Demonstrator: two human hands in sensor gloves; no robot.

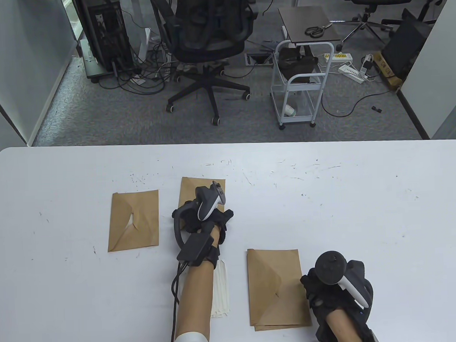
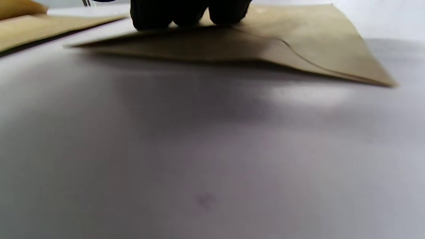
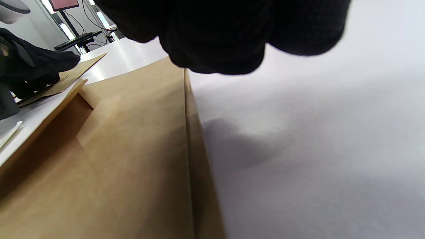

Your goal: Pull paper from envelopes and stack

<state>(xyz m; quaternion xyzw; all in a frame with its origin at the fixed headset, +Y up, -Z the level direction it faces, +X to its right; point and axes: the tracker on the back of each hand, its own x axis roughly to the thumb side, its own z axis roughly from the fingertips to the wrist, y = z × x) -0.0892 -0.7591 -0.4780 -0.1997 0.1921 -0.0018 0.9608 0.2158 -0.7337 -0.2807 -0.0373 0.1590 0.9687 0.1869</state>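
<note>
Three brown envelope spots lie on the white table (image 1: pixel 364 211). My left hand (image 1: pixel 222 220) grips the middle envelope (image 1: pixel 189 189). In the left wrist view its fingertips (image 2: pixel 186 15) sit on top of that envelope (image 2: pixel 282 36), whose near edge is lifted off the table. My right hand (image 1: pixel 310 287) rests at the right edge of a stack of envelopes (image 1: pixel 273 289). Its fingers (image 3: pixel 225 39) are curled above that edge (image 3: pixel 132 149), and the grip is hidden. A stack of white paper (image 1: pixel 221 287) lies partly under my left forearm.
Another brown envelope (image 1: pixel 134 219) with a small gap at its flap lies to the left of the middle one and shows in the left wrist view (image 2: pixel 20 30). An office chair (image 1: pixel 204 33) and a white cart (image 1: pixel 299 86) stand on the floor beyond the table's far edge.
</note>
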